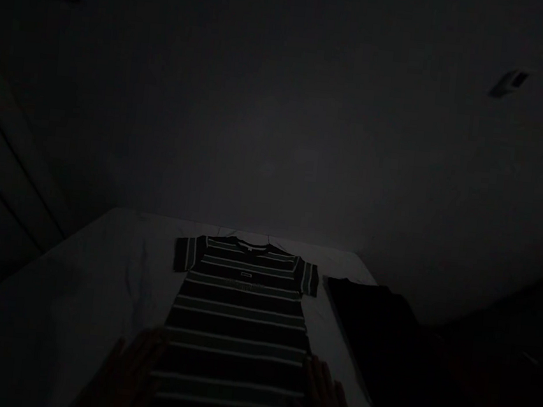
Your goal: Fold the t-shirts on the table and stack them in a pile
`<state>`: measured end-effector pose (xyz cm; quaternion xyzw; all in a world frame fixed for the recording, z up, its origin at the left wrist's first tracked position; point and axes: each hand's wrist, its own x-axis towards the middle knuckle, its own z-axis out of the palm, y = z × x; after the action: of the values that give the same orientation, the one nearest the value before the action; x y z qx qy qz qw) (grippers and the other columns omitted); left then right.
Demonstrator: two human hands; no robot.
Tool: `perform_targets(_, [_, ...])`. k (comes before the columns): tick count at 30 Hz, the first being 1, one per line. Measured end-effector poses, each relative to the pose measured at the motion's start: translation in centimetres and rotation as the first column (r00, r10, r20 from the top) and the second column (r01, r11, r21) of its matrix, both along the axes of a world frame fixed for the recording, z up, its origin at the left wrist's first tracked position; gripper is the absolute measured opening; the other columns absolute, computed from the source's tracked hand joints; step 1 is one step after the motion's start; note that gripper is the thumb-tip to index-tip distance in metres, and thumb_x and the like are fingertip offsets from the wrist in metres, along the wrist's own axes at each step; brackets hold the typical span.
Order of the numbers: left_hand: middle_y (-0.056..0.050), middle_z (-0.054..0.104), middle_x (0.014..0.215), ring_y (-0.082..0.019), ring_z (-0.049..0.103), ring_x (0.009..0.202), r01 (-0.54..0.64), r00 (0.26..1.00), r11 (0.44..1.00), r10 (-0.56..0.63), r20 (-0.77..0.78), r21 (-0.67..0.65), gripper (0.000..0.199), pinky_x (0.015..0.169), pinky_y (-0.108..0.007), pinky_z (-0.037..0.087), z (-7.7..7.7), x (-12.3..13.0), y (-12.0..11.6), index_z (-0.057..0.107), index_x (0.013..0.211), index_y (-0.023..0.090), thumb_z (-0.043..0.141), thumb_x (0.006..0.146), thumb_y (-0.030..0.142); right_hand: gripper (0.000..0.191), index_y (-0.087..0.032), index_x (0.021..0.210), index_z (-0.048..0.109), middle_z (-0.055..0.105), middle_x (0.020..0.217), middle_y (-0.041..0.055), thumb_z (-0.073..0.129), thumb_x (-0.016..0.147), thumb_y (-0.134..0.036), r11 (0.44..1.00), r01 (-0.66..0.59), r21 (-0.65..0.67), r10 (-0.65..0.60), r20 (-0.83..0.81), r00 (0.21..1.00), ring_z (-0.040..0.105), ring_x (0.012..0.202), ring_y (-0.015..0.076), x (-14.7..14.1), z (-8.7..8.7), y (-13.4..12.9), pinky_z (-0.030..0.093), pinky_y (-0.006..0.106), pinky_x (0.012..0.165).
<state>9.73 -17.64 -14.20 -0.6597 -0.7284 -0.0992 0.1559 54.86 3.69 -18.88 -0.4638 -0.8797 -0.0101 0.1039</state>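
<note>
L hand nearest cam, flat & open, fingers spread, palm down, no grip seen. Fingertips rest on L edge of striped tee, low down near bottom of frame. R hand also open, fingers splayed, tips against tee's R edge, roughly level w/ L hand. Room v. dim, so fine finger contact is hard to make out.

Tee lies flat, front up, on white bed sheet, between both hands. Collar at far end, short sleeves out to each side, dark body w/ pale horiz. stripes, small patch on chest. Bottom hem runs out of frame below hands.

Dark garment lies on bed just R of tee, not touching it, folded or flat, can't tell which. Far edge of bed meets wall. Door in shadow at far L. Small wall fitting up high on R, too dim to identify.
</note>
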Motion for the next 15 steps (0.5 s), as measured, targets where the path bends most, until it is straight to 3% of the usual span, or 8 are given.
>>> perform_targets(3, [-0.005,0.055,0.149,-0.034,0.052,0.136,-0.052,0.998,0.997,0.054,-0.025,0.065,0.048,0.112,-0.063,0.032,-0.8,0.1,-1.3,0.062,0.136,0.039,0.039,0.094,0.043,0.061,-0.027,0.153,0.043,0.039,0.159,0.01,0.043,0.097,-0.051,1.0,0.026,-0.014,-0.026,-0.009,1.0,0.032,0.148,0.0365,0.2,-0.4,-0.7,0.033,0.063,0.114])
perform_targets(5, [-0.006,0.055,0.149,-0.036,0.053,0.135,-0.072,0.997,0.995,0.074,-0.029,0.071,0.049,0.111,-0.065,0.031,-0.2,0.2,-0.7,0.063,0.136,0.037,0.037,0.095,0.043,0.06,-0.026,0.153,0.043,0.041,0.158,0.0103,0.041,0.098,-0.049,0.999,0.035,-0.035,-0.036,-0.03,0.999,0.033,0.147,0.036,-0.3,1.2,1.1,0.037,0.061,0.113])
perform_targets(11, [-0.005,0.047,0.156,-0.031,0.049,0.139,0.056,0.996,0.998,-0.054,-0.064,0.034,0.053,0.112,-0.053,0.037,2.3,3.0,4.7,0.049,0.147,0.037,0.044,0.096,0.043,0.06,-0.008,0.154,0.036,0.04,0.157,0.0225,0.031,0.101,-0.036,1.0,-0.01,0.014,0.012,-0.163,0.987,0.035,0.147,0.0325,-6.6,10.2,13.9,0.038,0.052,0.113])
perform_targets(13, [-0.003,0.049,0.154,-0.029,0.052,0.137,0.106,0.991,0.994,-0.102,-0.088,0.04,0.054,0.111,-0.049,0.038,2.7,3.9,5.8,0.045,0.15,0.039,0.046,0.095,0.041,0.061,-0.007,0.155,0.032,0.038,0.157,0.0239,0.031,0.101,-0.035,1.0,-0.017,0.001,0.017,-0.123,0.992,0.032,0.148,0.0335,-8.7,11.2,17.3,0.037,0.055,0.112])
perform_targets(15, [-0.002,0.05,0.153,-0.027,0.054,0.134,0.127,0.985,0.99,-0.12,-0.123,0.053,0.057,0.109,-0.045,0.039,2.9,4.4,5.5,0.04,0.153,0.04,0.047,0.096,0.04,0.061,-0.01,0.155,0.033,0.038,0.157,0.0236,0.032,0.101,-0.039,0.999,-0.007,-0.031,0.005,-0.05,0.999,0.03,0.148,0.0353,-9.7,10.4,19.2,0.034,0.061,0.11])
